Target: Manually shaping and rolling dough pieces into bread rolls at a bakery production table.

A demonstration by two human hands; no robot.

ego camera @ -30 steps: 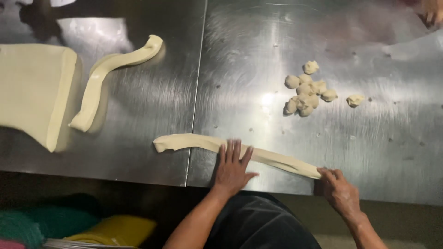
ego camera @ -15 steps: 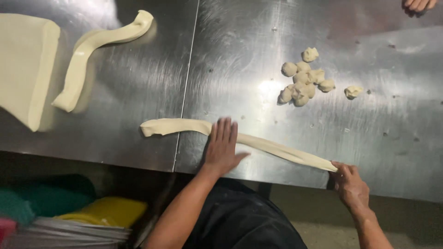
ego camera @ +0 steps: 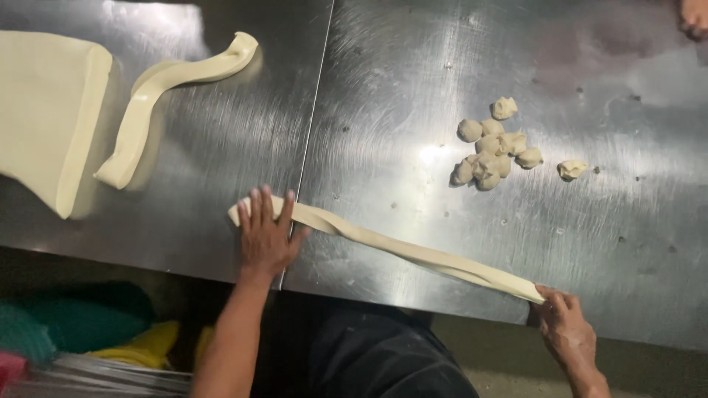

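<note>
At the bottom edge of the frame, the person's dark-clothed torso point(ego camera: 376, 361) fills the centre, with a heap of green and yellow fabric point(ego camera: 88, 335) to the lower left under the table. The right hand point(ego camera: 566, 333) sits at the lower right, just at the near edge of the brushed steel table point(ego camera: 413, 81), its fingers pinched closed around the thin end of a long, pale, twisted rope of dough point(ego camera: 413, 250). The rope runs diagonally up and to the left across the table's near strip. The left hand point(ego camera: 267, 234) lies flat on the rope's thicker left end, palm down and fingers spread, pressing rather than gripping (the very tip of the dough peeks out to the left of the fingers), right beside the seam between the two steel sheets.

Further up, right of centre, a small cluster of pale torn dough lumps point(ego camera: 493, 151) rests on the steel, with one lone dough lump point(ego camera: 571, 169) just to its right. In the upper left, a curved thick strip of dough point(ego camera: 158, 99) lies beside a large pale slab of dough point(ego camera: 44, 110) cut off by the left edge. Another person's fingers point(ego camera: 695, 18) show in the top right corner.
</note>
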